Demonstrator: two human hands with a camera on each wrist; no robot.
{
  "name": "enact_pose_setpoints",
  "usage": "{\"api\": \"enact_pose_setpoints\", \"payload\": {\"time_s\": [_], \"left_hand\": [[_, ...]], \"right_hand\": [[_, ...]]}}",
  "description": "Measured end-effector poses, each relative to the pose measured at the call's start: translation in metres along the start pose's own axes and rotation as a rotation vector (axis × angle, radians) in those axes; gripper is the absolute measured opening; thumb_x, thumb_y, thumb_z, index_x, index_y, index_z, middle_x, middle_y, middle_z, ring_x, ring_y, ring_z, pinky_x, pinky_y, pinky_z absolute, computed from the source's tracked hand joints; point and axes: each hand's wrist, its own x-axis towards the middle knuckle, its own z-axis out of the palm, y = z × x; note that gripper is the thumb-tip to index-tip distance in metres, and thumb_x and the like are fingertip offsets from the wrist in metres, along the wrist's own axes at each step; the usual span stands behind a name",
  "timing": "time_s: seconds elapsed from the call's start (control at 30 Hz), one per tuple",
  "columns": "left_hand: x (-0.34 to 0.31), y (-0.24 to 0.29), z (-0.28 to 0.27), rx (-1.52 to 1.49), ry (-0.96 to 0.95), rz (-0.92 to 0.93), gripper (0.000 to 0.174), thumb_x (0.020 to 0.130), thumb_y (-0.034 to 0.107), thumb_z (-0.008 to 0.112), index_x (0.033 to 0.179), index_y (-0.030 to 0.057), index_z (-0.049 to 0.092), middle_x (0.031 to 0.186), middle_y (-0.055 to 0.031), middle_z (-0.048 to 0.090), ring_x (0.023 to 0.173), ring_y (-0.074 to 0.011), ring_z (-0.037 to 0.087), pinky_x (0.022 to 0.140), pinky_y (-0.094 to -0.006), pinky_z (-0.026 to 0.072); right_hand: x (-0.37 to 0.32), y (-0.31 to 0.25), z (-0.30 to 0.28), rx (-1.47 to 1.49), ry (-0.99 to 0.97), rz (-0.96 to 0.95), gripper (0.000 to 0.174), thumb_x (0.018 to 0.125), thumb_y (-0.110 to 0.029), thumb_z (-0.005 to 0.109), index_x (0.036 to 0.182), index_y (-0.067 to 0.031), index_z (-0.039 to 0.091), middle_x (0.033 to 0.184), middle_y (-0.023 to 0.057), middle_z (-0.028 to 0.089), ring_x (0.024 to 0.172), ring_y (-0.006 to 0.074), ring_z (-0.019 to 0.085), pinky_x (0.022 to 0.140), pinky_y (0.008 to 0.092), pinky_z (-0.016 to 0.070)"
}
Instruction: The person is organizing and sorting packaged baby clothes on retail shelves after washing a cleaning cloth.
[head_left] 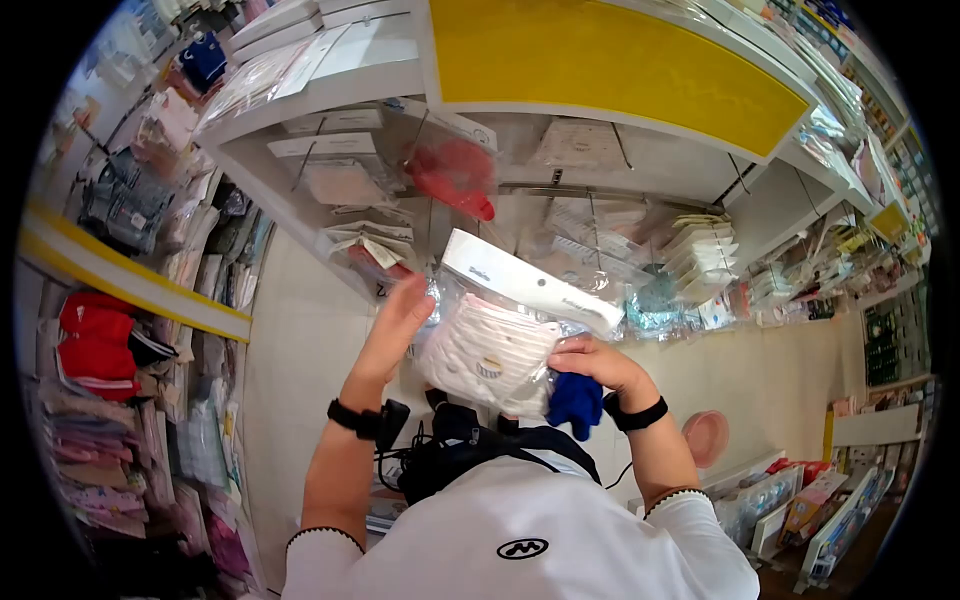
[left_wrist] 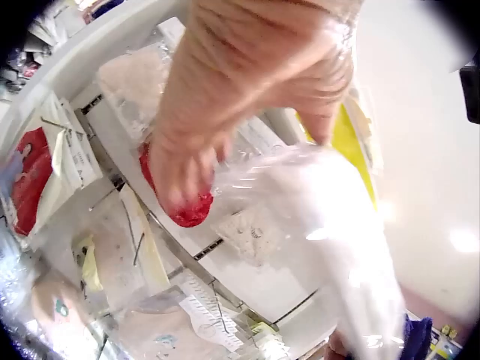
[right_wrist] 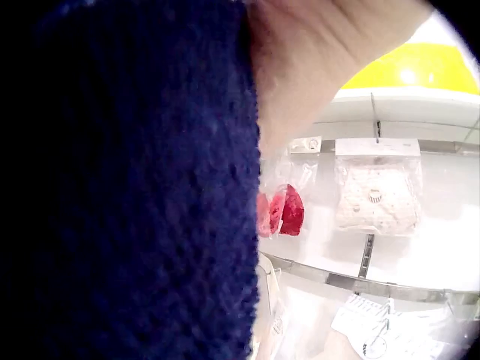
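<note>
In the head view, a clear plastic packet (head_left: 490,350) holds a folded white quilted cloth item with a small grey print. A white header card (head_left: 530,283) runs along its far edge. My right hand (head_left: 605,362) grips the packet's right side, thumb on top. A dark blue fuzzy cloth (head_left: 575,403) hangs at that same hand, and it fills much of the right wrist view. At the packet's left edge is my left hand (head_left: 398,325), fingers extended. The left wrist view has its thumb at the edge of the plastic (left_wrist: 322,161).
Ahead stands a white shelf unit with a yellow panel (head_left: 620,60) and metal hooks. Hanging there are a red packaged item (head_left: 452,172) and several pale packets (head_left: 705,255). Clothing racks with a red garment (head_left: 98,345) line the left. A pink round basin (head_left: 706,438) sits on the floor.
</note>
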Motion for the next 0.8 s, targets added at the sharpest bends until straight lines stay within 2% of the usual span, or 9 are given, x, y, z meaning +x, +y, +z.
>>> {"api": "enact_pose_setpoints", "payload": {"time_s": [0.07, 0.17, 0.3, 0.33, 0.37, 0.53, 0.67, 0.73, 0.8], "left_hand": [[-0.004, -0.003, -0.001, -0.293, -0.368, -0.256, 0.052, 0.088, 0.035, 0.051, 0.128, 0.0042, 0.039, 0.124, -0.0075, 0.046, 0.110, -0.0159, 0.046, 0.092, -0.0298, 0.0370], [-0.019, 0.007, 0.015, -0.580, -0.635, -0.246, 0.061, 0.086, 0.036, 0.053, 0.130, -0.0014, 0.033, 0.128, -0.0103, 0.042, 0.116, -0.0188, 0.042, 0.099, -0.0311, 0.0316], [-0.031, 0.013, 0.028, -0.199, -0.585, -0.312, 0.059, 0.087, 0.029, 0.053, 0.132, -0.0022, 0.030, 0.131, -0.0108, 0.041, 0.117, -0.0203, 0.043, 0.098, -0.0305, 0.0331], [-0.025, 0.003, 0.027, -0.275, -0.520, -0.467, 0.052, 0.088, 0.026, 0.051, 0.129, -0.0019, 0.033, 0.127, -0.0110, 0.045, 0.113, -0.0212, 0.047, 0.096, -0.0308, 0.0364], [-0.022, -0.007, 0.024, -0.457, -0.433, -0.442, 0.050, 0.087, 0.023, 0.053, 0.128, -0.0003, 0.036, 0.121, -0.0122, 0.050, 0.104, -0.0201, 0.054, 0.092, -0.0328, 0.0419], [0.002, -0.003, -0.001, -0.857, -0.242, -0.306, 0.048, 0.089, 0.030, 0.046, 0.126, -0.0008, 0.038, 0.122, -0.0155, 0.049, 0.109, -0.0272, 0.051, 0.094, -0.0393, 0.0403], [0.016, -0.012, 0.011, -0.857, -0.308, -0.404, 0.046, 0.090, 0.029, 0.043, 0.127, 0.0014, 0.038, 0.123, -0.0140, 0.048, 0.110, -0.0272, 0.049, 0.095, -0.0394, 0.0387], [0.023, -0.016, 0.033, -0.851, -0.370, -0.463, 0.044, 0.091, 0.028, 0.043, 0.127, 0.0029, 0.038, 0.123, -0.0131, 0.048, 0.110, -0.0266, 0.049, 0.095, -0.0387, 0.0387], [0.018, -0.028, 0.061, -0.754, -0.299, -0.425, 0.043, 0.092, 0.030, 0.039, 0.127, 0.0056, 0.039, 0.123, -0.0106, 0.048, 0.110, -0.0243, 0.050, 0.095, -0.0371, 0.0391]], "right_hand": [[-0.006, -0.002, -0.006, 0.241, -0.059, 0.089, 0.027, 0.081, -0.020, 0.060, 0.097, 0.0012, 0.061, 0.085, 0.0048, 0.062, 0.077, 0.0109, 0.057, 0.071, 0.0224, 0.0450], [0.004, -0.001, -0.005, 0.274, 0.001, 0.124, 0.024, 0.081, -0.020, 0.061, 0.094, 0.0006, 0.062, 0.084, 0.0058, 0.062, 0.075, 0.0114, 0.057, 0.069, 0.0228, 0.0454], [0.019, 0.004, -0.001, 0.244, 0.022, 0.111, 0.026, 0.081, -0.022, 0.061, 0.094, 0.0000, 0.061, 0.079, 0.0039, 0.061, 0.073, 0.0113, 0.056, 0.068, 0.0230, 0.0457], [0.022, 0.005, 0.000, 0.314, 0.014, 0.096, 0.028, 0.082, -0.022, 0.059, 0.101, -0.0009, 0.059, 0.081, 0.0039, 0.061, 0.073, 0.0119, 0.057, 0.067, 0.0233, 0.0462], [0.028, 0.015, 0.005, 0.370, 0.198, -0.031, 0.035, 0.085, -0.027, 0.055, 0.110, -0.0028, 0.054, 0.085, 0.0031, 0.060, 0.073, 0.0117, 0.057, 0.068, 0.0252, 0.0480], [-0.002, 0.034, -0.018, 1.143, 0.222, -0.177, 0.040, 0.086, -0.021, 0.053, 0.123, -0.0084, 0.044, 0.114, 0.0115, 0.053, 0.102, 0.0240, 0.054, 0.089, 0.0386, 0.0447], [-0.021, 0.001, 0.020, 0.883, 0.454, -0.374, 0.045, 0.083, -0.010, 0.056, 0.125, -0.0088, 0.042, 0.114, 0.0117, 0.052, 0.103, 0.0238, 0.054, 0.089, 0.0394, 0.0446], [-0.008, -0.023, 0.062, 0.571, 0.557, -0.523, 0.052, 0.078, -0.010, 0.059, 0.126, -0.0075, 0.040, 0.119, 0.0112, 0.048, 0.108, 0.0248, 0.050, 0.091, 0.0358, 0.0412], [0.029, -0.014, 0.083, -0.418, 0.733, -0.664, 0.063, 0.072, -0.019, 0.063, 0.128, -0.0074, 0.039, 0.134, 0.0171, 0.033, 0.122, 0.0314, 0.033, 0.103, 0.0410, 0.0233]]}}
